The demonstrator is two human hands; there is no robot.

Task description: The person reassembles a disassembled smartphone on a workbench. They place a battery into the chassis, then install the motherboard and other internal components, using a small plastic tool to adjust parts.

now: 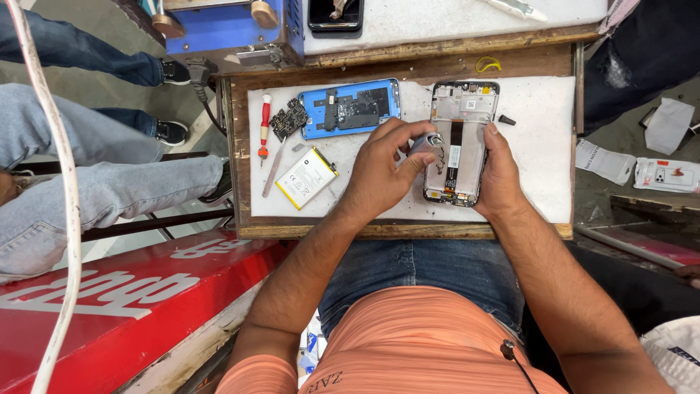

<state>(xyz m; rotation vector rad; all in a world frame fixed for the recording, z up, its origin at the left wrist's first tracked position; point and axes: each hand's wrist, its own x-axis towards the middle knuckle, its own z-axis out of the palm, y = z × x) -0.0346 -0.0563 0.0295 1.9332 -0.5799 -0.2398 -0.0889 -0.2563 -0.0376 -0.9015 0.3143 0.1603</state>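
An opened phone body (461,109) lies lengthwise on a white mat (539,146), its inner frame and flex cable exposed. My right hand (500,179) grips the phone's right edge and lower end and holds it steady. My left hand (380,171) pinches a small grey tube (426,142) and holds its tip against the phone's left side, around mid-length. Both forearms reach up from my lap.
On the mat's left lie a blue back cover (350,108), a small circuit board (289,118), a battery (306,177), a red screwdriver (265,124) and tweezers (273,174). The mat sits on a wooden tray (240,182). A blue machine (233,33) and a black phone (335,16) stand beyond. A person's jeans-clad legs (87,182) are at left.
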